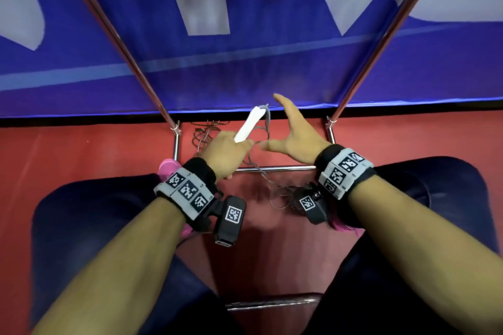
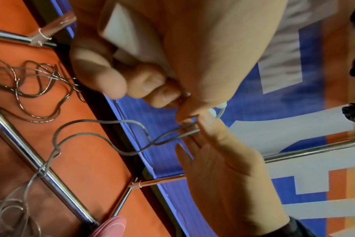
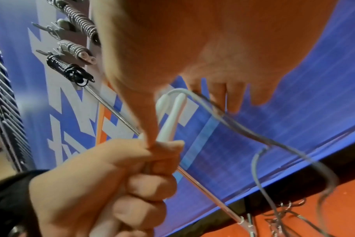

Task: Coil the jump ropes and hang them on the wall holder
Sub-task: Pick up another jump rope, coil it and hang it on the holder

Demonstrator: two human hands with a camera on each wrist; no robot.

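Observation:
My left hand (image 1: 228,149) grips two white jump-rope handles (image 1: 249,125) side by side, pointing up toward the banner; the same handles (image 3: 172,115) show in the right wrist view. Their grey rope (image 2: 103,122) leaves the handle tips, runs past both thumbs and falls in loose loops to the floor. My right hand (image 1: 294,130) is beside it with fingers straight and spread, its thumb touching my left hand. The rope (image 3: 274,142) passes across the right fingers. Wall hooks with coiled ropes (image 3: 67,69) hang at upper left.
A second tangled rope (image 1: 202,133) lies on the red floor near the wall. A chrome tube frame (image 1: 275,168) stands around it, its slanted legs rising against the blue banner (image 1: 245,62). Pink slippers (image 1: 168,167) and my knees are below.

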